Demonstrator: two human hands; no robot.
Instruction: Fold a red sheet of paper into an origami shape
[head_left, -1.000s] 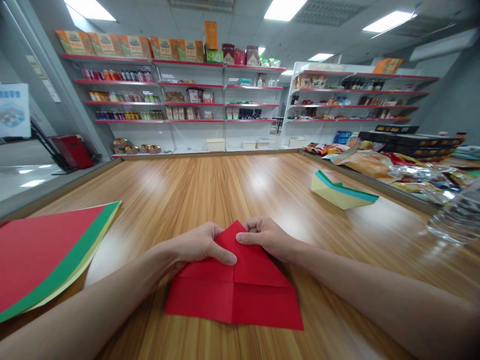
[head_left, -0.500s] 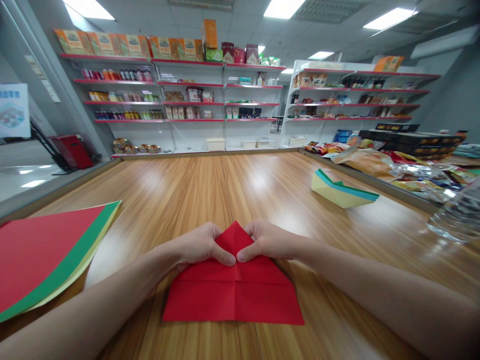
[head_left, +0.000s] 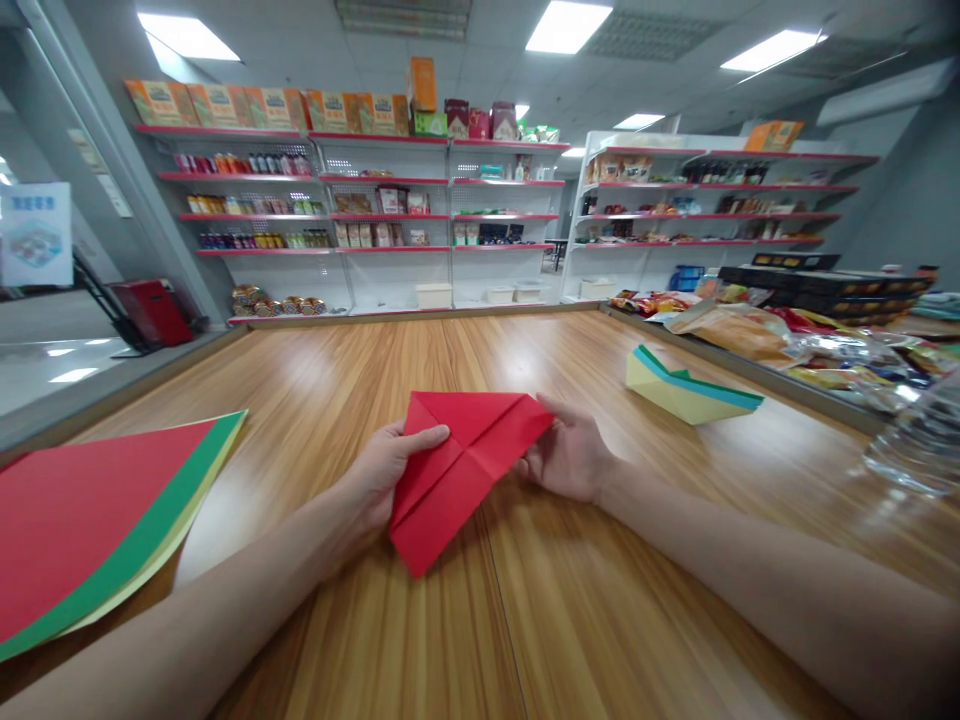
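A folded sheet of red paper (head_left: 469, 455) is held up slanting over the wooden table (head_left: 360, 630), its creases showing on the near face. My left hand (head_left: 382, 470) grips its left side, thumb on top and the other fingers hidden beneath. At the paper's right corner is my right hand (head_left: 574, 455), its fingers curled at and behind the edge, partly covered by the paper. To the right stands a folded paper boat (head_left: 686, 390) in yellow, blue and green.
On the left lies a stack of coloured paper sheets (head_left: 97, 510), red uppermost. A clear plastic bottle or container (head_left: 915, 440) stands at the right edge. Snack packets (head_left: 739, 330) lie beyond the table's right rim. Stocked shelves (head_left: 390, 215) line the back.
The red paper has been lifted and turned, its straight edge swinging from the front to a slant at lower right. My right hand has moved from beside the peak to the right corner.
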